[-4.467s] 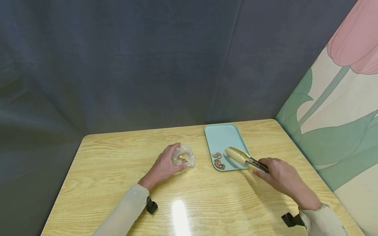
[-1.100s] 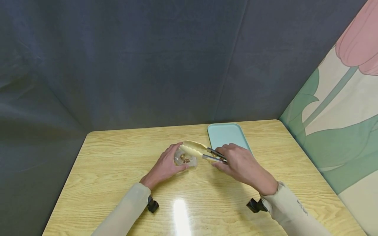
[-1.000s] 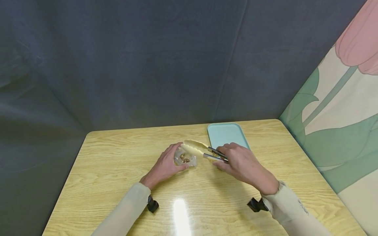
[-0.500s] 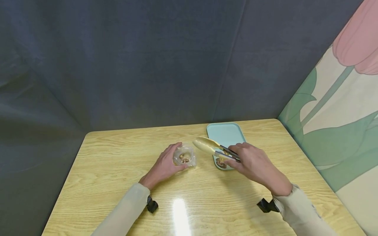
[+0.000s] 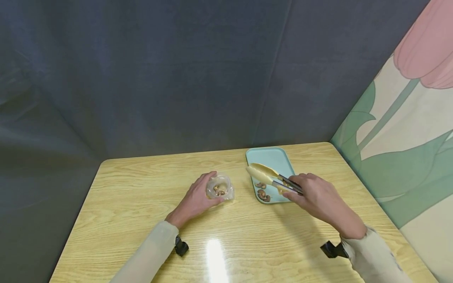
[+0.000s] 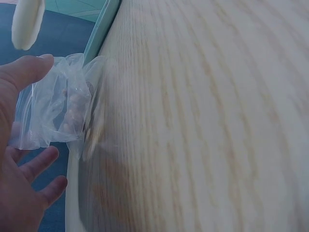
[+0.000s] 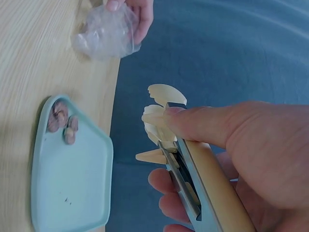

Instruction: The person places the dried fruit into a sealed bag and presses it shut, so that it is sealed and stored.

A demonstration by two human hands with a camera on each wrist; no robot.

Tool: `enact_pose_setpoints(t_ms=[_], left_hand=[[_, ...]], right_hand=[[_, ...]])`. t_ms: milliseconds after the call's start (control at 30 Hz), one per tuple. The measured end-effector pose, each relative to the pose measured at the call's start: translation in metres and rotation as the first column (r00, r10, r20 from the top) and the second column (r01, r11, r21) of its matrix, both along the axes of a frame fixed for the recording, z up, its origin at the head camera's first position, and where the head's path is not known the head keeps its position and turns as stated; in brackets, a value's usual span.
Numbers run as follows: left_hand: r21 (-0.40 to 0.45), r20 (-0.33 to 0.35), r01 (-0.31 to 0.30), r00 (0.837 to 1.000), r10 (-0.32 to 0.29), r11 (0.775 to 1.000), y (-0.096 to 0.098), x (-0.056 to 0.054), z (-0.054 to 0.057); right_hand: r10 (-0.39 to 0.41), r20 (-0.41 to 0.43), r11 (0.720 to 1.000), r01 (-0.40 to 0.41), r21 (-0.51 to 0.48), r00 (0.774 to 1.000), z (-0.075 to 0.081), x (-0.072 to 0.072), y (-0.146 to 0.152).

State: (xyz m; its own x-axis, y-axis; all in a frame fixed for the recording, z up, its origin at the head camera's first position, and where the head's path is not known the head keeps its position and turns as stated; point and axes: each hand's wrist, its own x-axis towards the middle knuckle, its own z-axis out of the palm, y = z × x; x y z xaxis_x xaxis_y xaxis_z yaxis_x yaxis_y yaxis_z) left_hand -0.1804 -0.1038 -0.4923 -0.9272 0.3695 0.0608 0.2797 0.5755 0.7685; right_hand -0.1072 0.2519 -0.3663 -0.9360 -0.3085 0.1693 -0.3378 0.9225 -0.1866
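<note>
Right hand (image 5: pixel 320 200) grips the tongs (image 5: pixel 265 178) by their metal handles, thumb opposite fingers, their cream tips parted. Just ahead of its fingertips, the pale blue tray (image 5: pixel 272 156) lies with several brown pieces (image 5: pixel 263 195) at its near-left corner. Farther left, the left hand (image 5: pixel 196 198) curves widely round a clear plastic bag (image 5: pixel 229 192), with more brown pieces inside, on the wooden table (image 5: pixel 141 177).

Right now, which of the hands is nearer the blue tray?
Right. The right hand is close by, right of the blue tray, gripping tongs; the left hand is farther, left of it, holding the plastic bag.
</note>
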Motion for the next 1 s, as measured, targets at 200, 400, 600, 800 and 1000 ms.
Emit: enact_pose_setpoints(t_ms=[200, 400, 600, 800, 1000], left_hand=[[-0.001, -0.008, -0.001, 1.0, 0.001, 1.0, 0.0, -0.001, 0.0], [-0.007, -0.012, 0.0, 1.0, 0.0, 1.0, -0.001, -0.001, -0.001], [-0.004, -0.004, 0.004, 1.0, -0.004, 1.0, -0.002, 0.0, -0.002], [0.0, -0.003, 0.005, 1.0, -0.005, 1.0, -0.002, 0.001, -0.003], [0.004, -0.01, 0.009, 1.0, -0.009, 1.0, -0.001, 0.0, -0.003]], right_hand=[[-0.042, 0.021, 0.999, 0.042, -0.005, 0.999, -0.007, 0.006, 0.011], [-0.062, 0.044, 0.998, 0.062, 0.001, 0.997, -0.016, 0.009, 0.018], [-0.093, 0.072, 0.996, 0.093, -0.002, 0.993, -0.026, 0.013, 0.024], [-0.112, 0.11, 0.994, 0.113, -0.005, 0.988, -0.037, 0.015, 0.028], [-0.113, 0.125, 0.993, 0.114, -0.004, 0.986, -0.046, 0.015, 0.03]])
